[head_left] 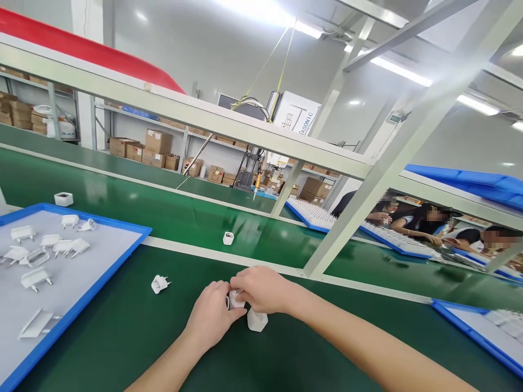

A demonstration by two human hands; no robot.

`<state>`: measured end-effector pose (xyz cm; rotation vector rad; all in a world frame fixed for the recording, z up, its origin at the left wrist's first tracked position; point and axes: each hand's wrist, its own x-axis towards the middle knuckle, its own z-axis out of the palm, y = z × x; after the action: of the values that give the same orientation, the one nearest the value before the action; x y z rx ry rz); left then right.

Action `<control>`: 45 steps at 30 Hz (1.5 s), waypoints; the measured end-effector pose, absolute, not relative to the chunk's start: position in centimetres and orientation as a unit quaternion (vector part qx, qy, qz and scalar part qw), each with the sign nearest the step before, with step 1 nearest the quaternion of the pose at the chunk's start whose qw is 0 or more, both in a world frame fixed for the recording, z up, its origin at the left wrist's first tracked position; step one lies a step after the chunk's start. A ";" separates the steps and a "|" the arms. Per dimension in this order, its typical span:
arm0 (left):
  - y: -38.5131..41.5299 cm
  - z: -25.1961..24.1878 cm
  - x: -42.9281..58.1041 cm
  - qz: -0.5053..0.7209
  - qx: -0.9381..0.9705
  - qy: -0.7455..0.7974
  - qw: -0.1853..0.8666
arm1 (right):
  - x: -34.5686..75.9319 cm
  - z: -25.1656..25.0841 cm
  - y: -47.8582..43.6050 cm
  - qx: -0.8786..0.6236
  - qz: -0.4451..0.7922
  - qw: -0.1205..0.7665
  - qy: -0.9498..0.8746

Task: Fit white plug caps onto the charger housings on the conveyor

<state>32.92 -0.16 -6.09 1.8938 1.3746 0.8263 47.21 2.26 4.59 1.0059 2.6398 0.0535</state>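
Note:
Low in the middle of the head view, my left hand [210, 316] is closed around a small white charger piece [236, 299], gripped between thumb and fingers. My right hand [261, 288] reaches in from the right, its fingers pinched on the top of the same piece and hiding much of it. Just below my right hand, a white charger housing [257, 321] stands on the green work surface [310, 354]. To the left of my hands lies a white two-pin plug part [160, 284].
At left, a blue-rimmed tray [122, 256] holds several white plug parts [36, 279]. White housings [227, 238] sit on the green conveyor [183, 218] behind a pale rail. A metal post [351, 218] rises to the right. Another blue-edged tray [469, 326] and people sit further right.

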 end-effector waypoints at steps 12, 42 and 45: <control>-0.5 -5.9 32.7 0.313 0.742 0.511 0.302 | 50.1 6.8 0.1 0.454 -0.195 -0.042 0.868; 0.0 -5.8 32.9 0.315 0.744 0.506 0.303 | 49.5 3.8 0.5 0.315 -0.093 -0.005 0.944; -0.1 -5.4 32.9 0.312 0.733 0.517 0.313 | 49.8 4.7 1.1 0.349 -0.055 0.005 0.936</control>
<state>32.89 -0.12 -5.35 1.9317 1.3641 0.8236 49.78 1.09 4.72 1.0929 2.9292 -0.1709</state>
